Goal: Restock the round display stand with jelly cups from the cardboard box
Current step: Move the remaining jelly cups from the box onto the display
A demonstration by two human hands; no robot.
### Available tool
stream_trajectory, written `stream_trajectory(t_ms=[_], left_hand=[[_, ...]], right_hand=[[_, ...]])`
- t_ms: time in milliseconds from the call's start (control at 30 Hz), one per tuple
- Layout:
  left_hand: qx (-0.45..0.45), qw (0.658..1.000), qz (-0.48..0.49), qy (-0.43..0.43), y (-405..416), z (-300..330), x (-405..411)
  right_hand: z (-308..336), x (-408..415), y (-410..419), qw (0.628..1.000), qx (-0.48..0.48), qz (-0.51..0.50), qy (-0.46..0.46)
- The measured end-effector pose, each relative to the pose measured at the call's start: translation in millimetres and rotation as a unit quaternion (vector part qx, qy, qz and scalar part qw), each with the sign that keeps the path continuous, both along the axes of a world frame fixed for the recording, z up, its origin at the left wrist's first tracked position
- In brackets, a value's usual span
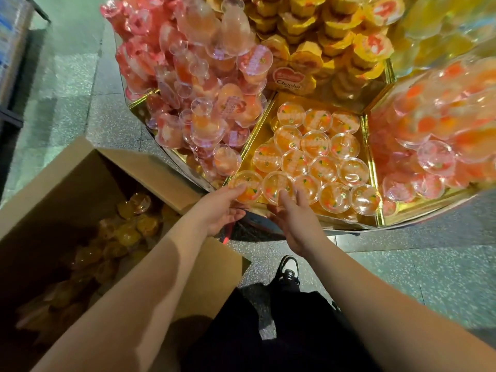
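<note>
Setting jelly cups into the stand's (373, 167) orange tray: left hand (220, 210) and right hand (294, 224), fingers straight, touch front-row cups. Next, likely more from the box (80, 167) at 8 o'clock.

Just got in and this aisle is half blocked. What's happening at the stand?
A person is restocking the round display stand. Their left hand and right hand each touch an orange jelly cup in the front row of the gold compartment, which is partly filled. The open cardboard box on the floor beside them still holds more cups.
</note>
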State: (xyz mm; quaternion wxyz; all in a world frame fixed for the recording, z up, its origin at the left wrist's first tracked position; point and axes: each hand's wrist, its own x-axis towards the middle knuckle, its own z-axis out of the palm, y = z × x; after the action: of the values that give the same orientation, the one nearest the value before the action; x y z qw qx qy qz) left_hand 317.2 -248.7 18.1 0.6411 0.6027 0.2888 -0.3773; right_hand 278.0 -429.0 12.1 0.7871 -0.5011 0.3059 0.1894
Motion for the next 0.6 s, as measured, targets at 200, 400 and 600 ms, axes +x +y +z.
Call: stream_trajectory(t_ms=[200, 400, 600], left_hand=[[0.028, 0.999, 0.004, -0.022, -7.3, -14.2, 11.9], [0.073, 0.997, 0.03, -0.013, -10.4, -27.2, 22.1], [0.09, 0.994, 0.066, 0.009, -18.4, -37.6, 22.8]], right_hand=[[-8.0, -0.8, 9.9, 0.992, 0.032, -0.11, 0.06], [-14.3, 9.2, 16.2, 0.976, 0.079, -0.173, 0.106], [-25.6, 11.6, 28.3, 0.97, 0.058, -0.197, 0.133]])
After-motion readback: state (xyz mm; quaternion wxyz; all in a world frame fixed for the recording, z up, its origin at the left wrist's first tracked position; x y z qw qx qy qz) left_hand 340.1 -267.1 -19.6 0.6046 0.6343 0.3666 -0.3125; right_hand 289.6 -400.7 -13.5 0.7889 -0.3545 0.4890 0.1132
